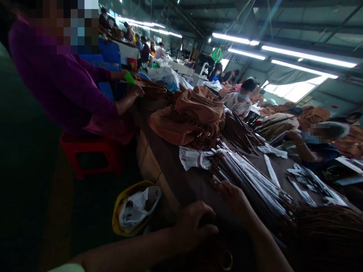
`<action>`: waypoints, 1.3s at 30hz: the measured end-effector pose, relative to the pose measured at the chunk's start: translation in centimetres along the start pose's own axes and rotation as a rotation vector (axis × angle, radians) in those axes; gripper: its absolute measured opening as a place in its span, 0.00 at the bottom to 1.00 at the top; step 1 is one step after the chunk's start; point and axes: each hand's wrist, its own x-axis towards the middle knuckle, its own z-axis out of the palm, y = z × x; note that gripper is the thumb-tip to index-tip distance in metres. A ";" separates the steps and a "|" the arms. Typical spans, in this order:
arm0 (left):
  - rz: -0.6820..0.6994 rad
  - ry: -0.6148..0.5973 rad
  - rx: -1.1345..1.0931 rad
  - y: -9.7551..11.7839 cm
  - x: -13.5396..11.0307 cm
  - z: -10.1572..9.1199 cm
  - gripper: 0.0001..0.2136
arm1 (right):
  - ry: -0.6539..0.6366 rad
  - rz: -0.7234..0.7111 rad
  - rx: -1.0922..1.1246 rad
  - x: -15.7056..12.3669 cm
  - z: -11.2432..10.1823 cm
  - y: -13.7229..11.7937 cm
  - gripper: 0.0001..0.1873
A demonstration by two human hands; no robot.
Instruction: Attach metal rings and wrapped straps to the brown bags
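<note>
Workshop table (198, 185), head view: left hand (195, 224), fingers curled together over a shadowed dark piece (205, 245); right hand (231, 196) beside it, touching a bundle of paper-wrapped leather straps (252, 181), grip indeterminate. Tan fringed handbag (195, 113) lies beyond.

Lying side by side in a slanted bundle on a brown work table (198, 192), long brown leather strips (249, 181) partly wrapped in white paper, beside a shadowed dark piece (204, 257) with a metal ring (227, 261).

Fluorescent tubes (308, 56) glare above the long surface (198, 192), leaving the person's right hand (231, 198) in dim shadow; frame edges bow outward.
</note>
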 end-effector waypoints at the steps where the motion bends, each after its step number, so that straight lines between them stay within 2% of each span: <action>1: -0.079 0.086 0.007 0.1 0.8 -0.5 0.15 | -0.040 -0.007 0.043 -0.5 -0.4 -0.1 0.19; 4: -0.221 0.235 0.008 0.1 3.3 -1.3 0.09 | -0.138 -0.023 0.145 -1.8 -1.1 -0.7 0.19; 8: -0.247 0.211 -0.080 -0.5 5.2 -1.1 0.10 | -0.180 -0.021 0.213 -3.1 -1.1 -2.1 0.18; 12: -0.328 0.175 -0.221 -0.6 5.2 -0.6 0.11 | -0.191 0.000 0.233 -3.8 -1.2 -2.3 0.18; 18: -0.389 0.246 -0.185 -1.4 4.9 -0.6 0.11 | -0.238 0.091 0.238 -4.6 -2.0 0.1 0.20; 21: -0.412 0.241 -0.195 -2.0 4.9 -0.3 0.12 | -0.245 0.136 0.271 -5.0 -1.8 1.0 0.22; 24: -0.377 0.182 -0.229 -2.3 4.8 0.0 0.12 | -0.227 0.158 0.332 -5.1 -1.4 1.1 0.22; 29: -0.411 0.259 -0.322 -2.5 5.4 -0.1 0.11 | -0.216 0.170 0.394 -5.1 -1.2 0.8 0.23; 33: -0.454 0.233 -0.330 -2.2 5.6 -0.5 0.13 | -0.209 0.170 0.398 -5.1 -1.3 1.0 0.22; 39: -0.445 0.179 -0.341 -1.5 5.2 -0.6 0.15 | -0.222 0.159 0.369 -5.2 -1.2 1.1 0.23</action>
